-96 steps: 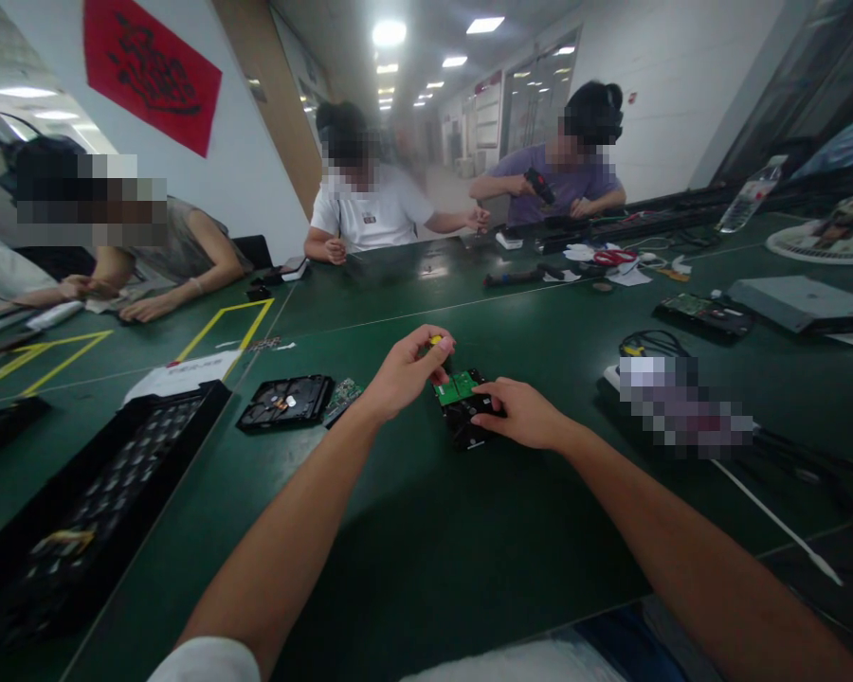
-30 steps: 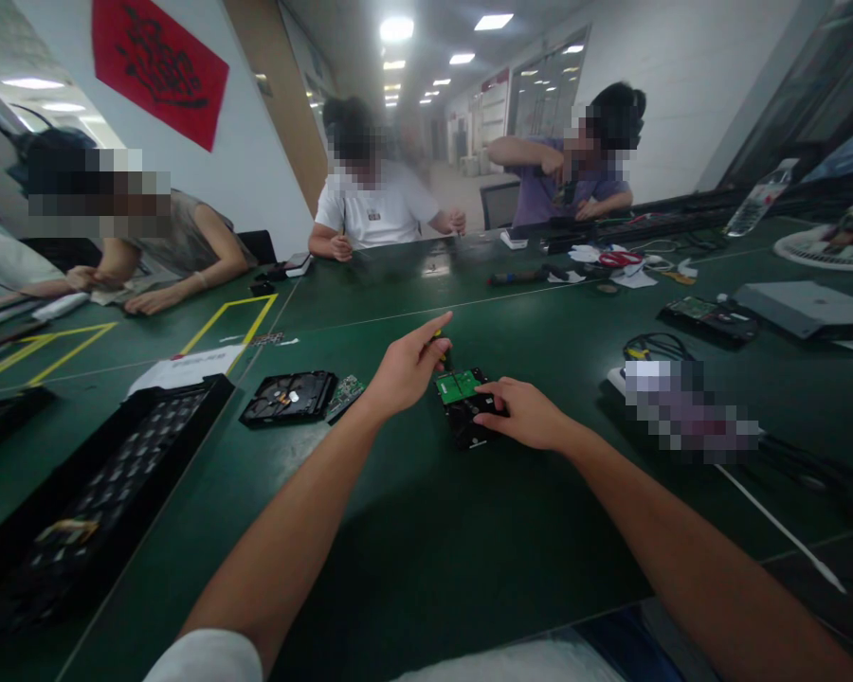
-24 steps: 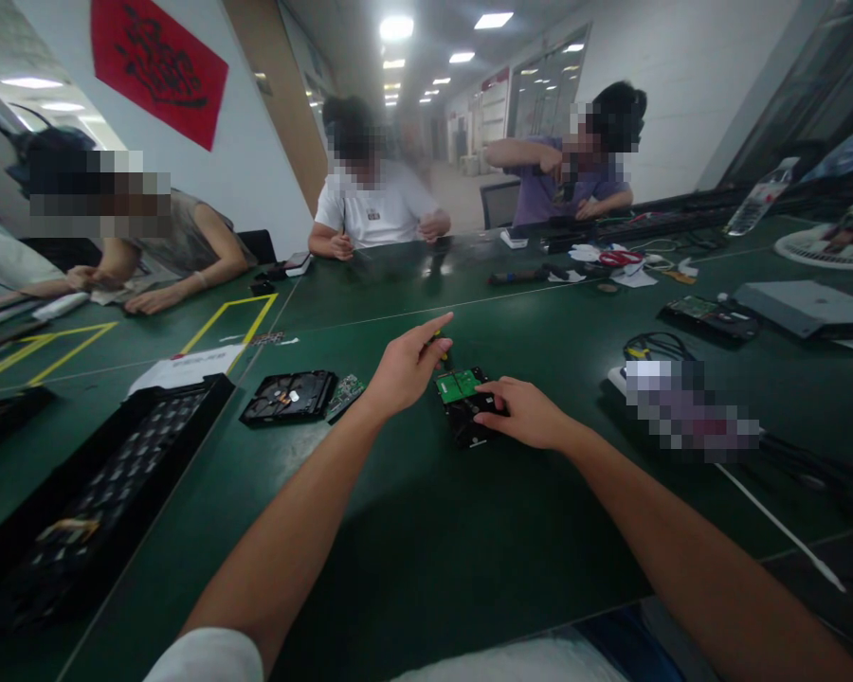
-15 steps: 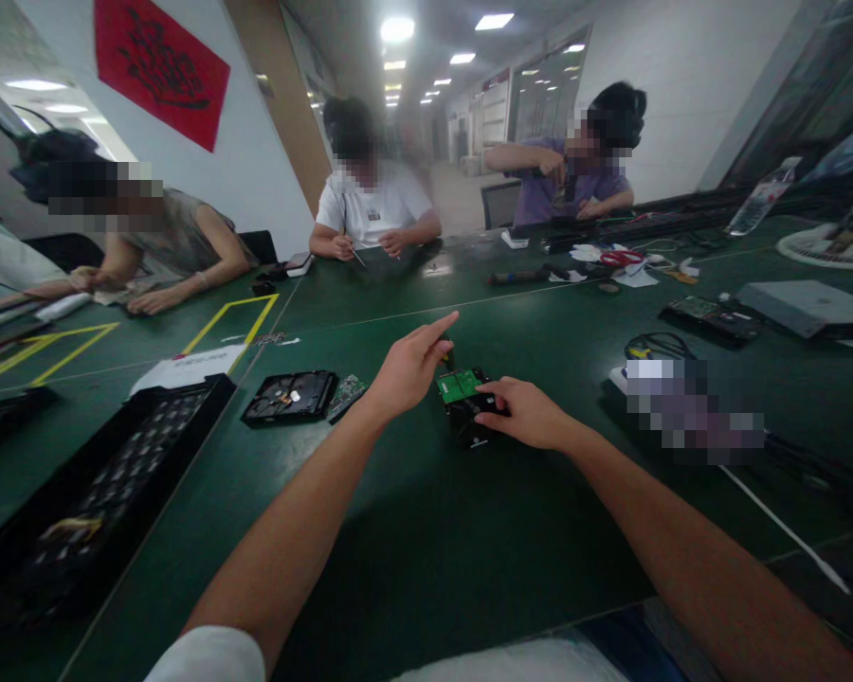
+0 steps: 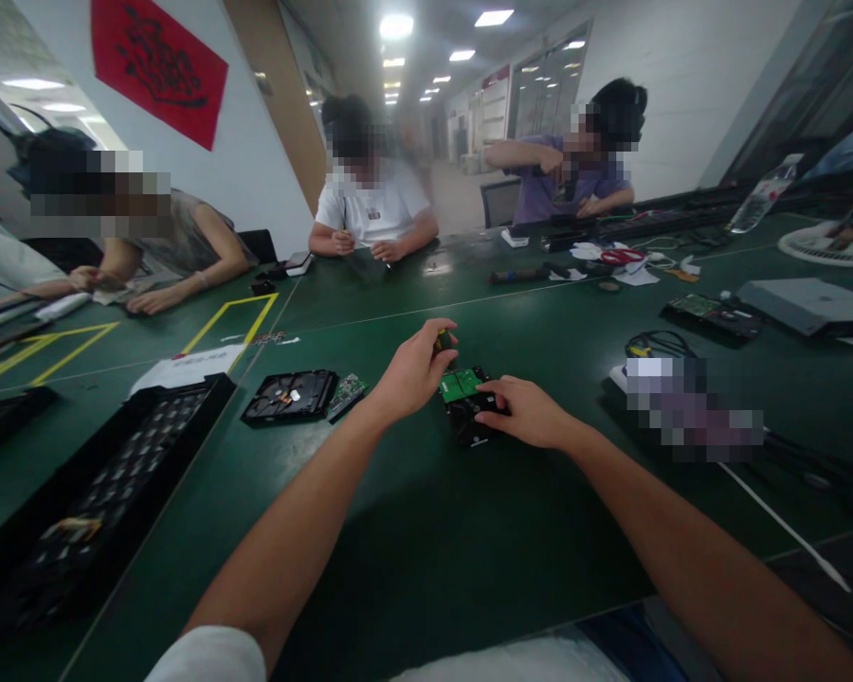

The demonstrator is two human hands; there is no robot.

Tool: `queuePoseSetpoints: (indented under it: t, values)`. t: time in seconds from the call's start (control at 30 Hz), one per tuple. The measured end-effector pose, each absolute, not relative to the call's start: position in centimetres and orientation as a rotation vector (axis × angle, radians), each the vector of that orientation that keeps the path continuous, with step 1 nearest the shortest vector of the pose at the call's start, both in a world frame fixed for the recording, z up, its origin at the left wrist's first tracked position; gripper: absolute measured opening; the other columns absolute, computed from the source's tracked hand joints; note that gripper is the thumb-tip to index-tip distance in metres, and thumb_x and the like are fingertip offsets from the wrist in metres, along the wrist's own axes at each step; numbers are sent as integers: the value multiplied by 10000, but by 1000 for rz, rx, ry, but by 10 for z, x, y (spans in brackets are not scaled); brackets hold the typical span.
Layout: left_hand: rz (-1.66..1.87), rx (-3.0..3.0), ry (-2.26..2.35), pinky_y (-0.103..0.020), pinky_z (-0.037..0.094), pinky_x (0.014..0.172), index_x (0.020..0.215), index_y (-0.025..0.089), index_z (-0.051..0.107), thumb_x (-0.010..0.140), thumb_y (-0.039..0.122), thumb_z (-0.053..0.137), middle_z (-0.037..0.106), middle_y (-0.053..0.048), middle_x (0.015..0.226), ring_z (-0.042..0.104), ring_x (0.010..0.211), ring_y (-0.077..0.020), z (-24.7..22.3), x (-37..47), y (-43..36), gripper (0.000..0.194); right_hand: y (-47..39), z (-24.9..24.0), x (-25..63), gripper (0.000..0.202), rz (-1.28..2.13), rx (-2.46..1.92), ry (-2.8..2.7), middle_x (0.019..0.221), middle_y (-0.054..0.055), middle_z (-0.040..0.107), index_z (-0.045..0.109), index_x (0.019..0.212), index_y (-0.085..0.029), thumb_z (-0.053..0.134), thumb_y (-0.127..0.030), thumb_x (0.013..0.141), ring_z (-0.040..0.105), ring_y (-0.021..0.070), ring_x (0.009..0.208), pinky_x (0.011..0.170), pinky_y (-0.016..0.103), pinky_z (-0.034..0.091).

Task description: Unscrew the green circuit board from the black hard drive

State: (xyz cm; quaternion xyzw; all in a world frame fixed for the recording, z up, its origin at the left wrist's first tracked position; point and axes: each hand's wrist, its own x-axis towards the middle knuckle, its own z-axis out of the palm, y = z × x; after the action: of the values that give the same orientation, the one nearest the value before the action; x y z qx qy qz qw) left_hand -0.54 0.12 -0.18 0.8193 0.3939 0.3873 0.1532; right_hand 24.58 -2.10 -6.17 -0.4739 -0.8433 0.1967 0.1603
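A hard drive (image 5: 462, 413) with a green circuit board facing up lies on the table in front of me. My right hand (image 5: 522, 409) grips its right side, thumb and fingers on the casing. Just beyond the drive's far edge, my left hand (image 5: 416, 369) has its fingers curled round the yellow-and-black handle of a screwdriver (image 5: 444, 337). The screwdriver's tip is hidden. To the left of my left forearm lie another drive casing (image 5: 288, 396) and a loose circuit board (image 5: 348, 392).
A long black tray (image 5: 106, 493) stands at the left. On the right are a grey box (image 5: 810, 305), another hard drive (image 5: 715, 315), a water bottle (image 5: 764, 196) and cables (image 5: 658, 343). Three people work across the green table (image 5: 469, 549).
My left index finger was stretched out over the screwdriver; now the fingers are bent round its handle. My right hand and the hard drive have stayed in place.
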Motion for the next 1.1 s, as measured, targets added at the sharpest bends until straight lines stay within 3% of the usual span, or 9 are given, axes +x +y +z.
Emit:
queuePoseSetpoints:
  t: [0.27, 0.43, 0.6, 1.1]
  values:
    - [1109, 2329, 978, -397, 565, 972, 1379, 218, 535, 1019, 116, 516, 694, -100, 1221, 721, 1041, -208, -1, -3, 1, 374, -21, -62, 246, 536, 563, -1364, -2407, 987, 63, 639, 656, 1414, -206, 719, -484, 960, 585, 193, 809, 720, 329, 418]
    - [1062, 2332, 936, -421, 567, 1017, 1520, 227, 471, 1032, 126, 475, 675, -116, 1322, 737, 1018, -198, 0, -4, -1, 498, -19, -65, 247, 544, 579, -1345, -2398, 989, 64, 636, 654, 1419, -211, 707, -504, 964, 582, 192, 804, 727, 331, 426]
    - [1041, 2412, 974, -450, 537, 1070, 1622, 226, 391, 1035, 127, 468, 703, -108, 1269, 697, 1090, -223, 0, -8, 1, 600, -19, -66, 248, 535, 563, -1320, -2399, 963, 61, 635, 667, 1401, -203, 710, -504, 961, 586, 201, 820, 753, 339, 436]
    - [1031, 2523, 1122, -416, 561, 997, 1618, 259, 411, 1033, 110, 507, 683, -104, 1242, 665, 1055, -229, 0, -2, -1, 611, -19, -65, 248, 552, 587, -1345, -2401, 992, 59, 632, 650, 1425, -210, 694, -519, 970, 585, 193, 819, 752, 338, 440]
